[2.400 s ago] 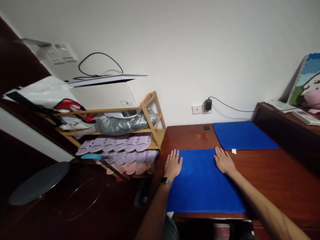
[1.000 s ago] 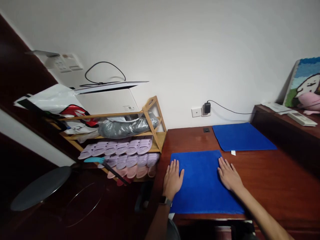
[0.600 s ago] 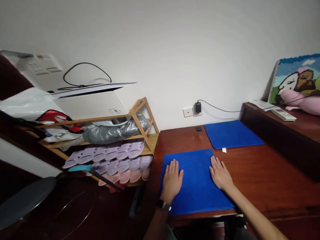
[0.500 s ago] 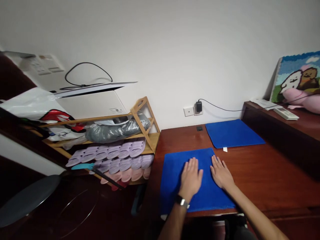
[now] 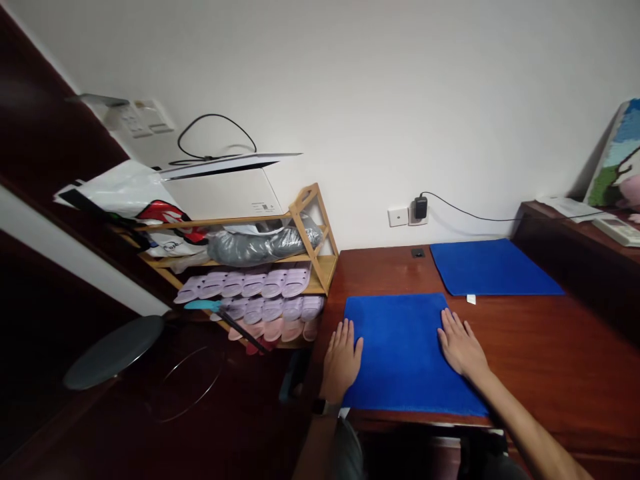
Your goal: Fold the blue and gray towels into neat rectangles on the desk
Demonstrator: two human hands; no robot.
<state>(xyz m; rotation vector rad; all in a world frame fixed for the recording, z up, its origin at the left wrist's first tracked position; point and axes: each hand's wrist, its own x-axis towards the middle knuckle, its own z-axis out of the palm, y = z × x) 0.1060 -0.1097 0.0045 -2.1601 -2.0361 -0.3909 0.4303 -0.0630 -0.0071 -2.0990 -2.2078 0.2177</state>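
Note:
A blue cloth (image 5: 400, 353) lies spread flat at the front edge of the brown wooden desk (image 5: 550, 353). My left hand (image 5: 342, 360) rests flat over the cloth's left edge, fingers stretched out and holding nothing. Over the right edge lies my right hand (image 5: 463, 347), also flat with its fingers a little apart. A second blue cloth (image 5: 495, 267) is spread farther back on the right, a small white tag showing at its front edge.
A wooden rack (image 5: 327, 267) with rows of slippers (image 5: 273, 283) stands left of the desk. A black plug adapter (image 5: 421, 207) sits in the wall socket, its cable running right. A round dark stool (image 5: 115, 350) stands at lower left.
My left hand has slid left across the near cloth, from its middle to its left edge. My right hand stays at the right edge. The view has turned slightly left.

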